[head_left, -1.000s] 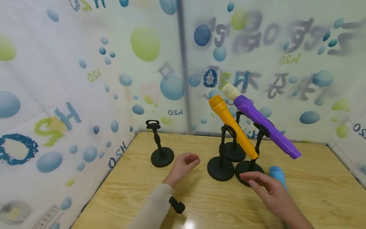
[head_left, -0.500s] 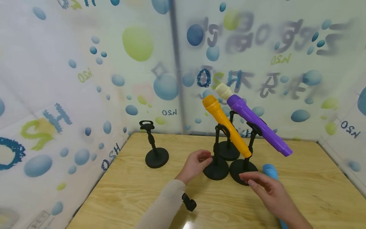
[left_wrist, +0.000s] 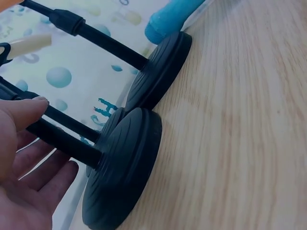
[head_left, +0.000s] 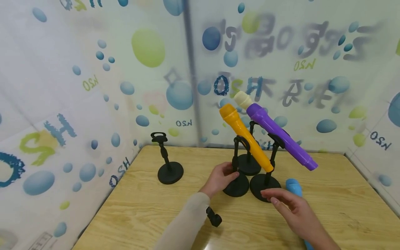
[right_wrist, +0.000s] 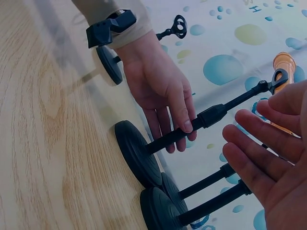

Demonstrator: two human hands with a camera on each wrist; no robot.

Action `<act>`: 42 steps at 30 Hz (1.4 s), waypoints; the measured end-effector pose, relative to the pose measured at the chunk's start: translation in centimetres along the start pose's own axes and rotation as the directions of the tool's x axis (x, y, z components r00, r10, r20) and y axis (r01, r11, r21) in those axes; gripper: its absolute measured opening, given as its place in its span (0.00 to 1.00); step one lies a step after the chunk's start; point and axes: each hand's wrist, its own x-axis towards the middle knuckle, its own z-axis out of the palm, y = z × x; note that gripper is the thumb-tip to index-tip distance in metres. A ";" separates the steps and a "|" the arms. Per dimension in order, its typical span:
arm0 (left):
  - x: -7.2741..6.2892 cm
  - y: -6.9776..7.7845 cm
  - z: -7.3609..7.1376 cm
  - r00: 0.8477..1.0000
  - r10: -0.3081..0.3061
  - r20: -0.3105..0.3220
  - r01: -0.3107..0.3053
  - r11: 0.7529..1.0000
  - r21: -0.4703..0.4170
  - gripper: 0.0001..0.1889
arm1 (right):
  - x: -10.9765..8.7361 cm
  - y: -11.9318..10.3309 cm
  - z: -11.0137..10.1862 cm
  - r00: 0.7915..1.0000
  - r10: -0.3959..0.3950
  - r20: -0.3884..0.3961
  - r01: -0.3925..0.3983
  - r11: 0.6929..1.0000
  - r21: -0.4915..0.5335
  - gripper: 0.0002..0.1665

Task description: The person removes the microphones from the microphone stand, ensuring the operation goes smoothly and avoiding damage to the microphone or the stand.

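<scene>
My left hand is at the pole of the black microphone stand that bears an orange microphone. In the right wrist view its thumb lies on the pole, with the fingers curling behind. My right hand hovers loosely bent and holding nothing, before the stand base under a purple microphone. A blue microphone lies on the table, partly hidden by that hand. Behind these, a cream microphone tilts on a third stand.
At the left of the wooden table stands a microphone stand with a bare ring holder. Patterned fabric walls rise close behind the table and on both sides. A black wrist camera sticks out under my left sleeve.
My left hand has moved right, from beside the lone stand to the pole of the orange microphone's stand, and closed on it. The head view has swung slightly right; my right hand stays put.
</scene>
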 end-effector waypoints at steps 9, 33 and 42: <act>0.2 -0.1 0.2 1.000 0.027 -0.007 -0.027 0.999 0.031 0.13 | 0.2 -0.3 0.0 0.999 -0.041 -0.008 0.041 0.999 0.011 0.17; -3.1 0.0 -0.4 0.997 0.054 0.055 -0.057 0.997 0.051 0.13 | 2.1 -4.3 -1.8 0.935 -0.325 -0.144 0.337 0.939 0.071 0.22; -4.4 0.1 -0.3 0.993 0.087 0.079 -0.091 0.994 0.052 0.11 | 4.1 -6.2 -2.9 0.920 -0.372 -0.125 0.382 0.922 0.066 0.21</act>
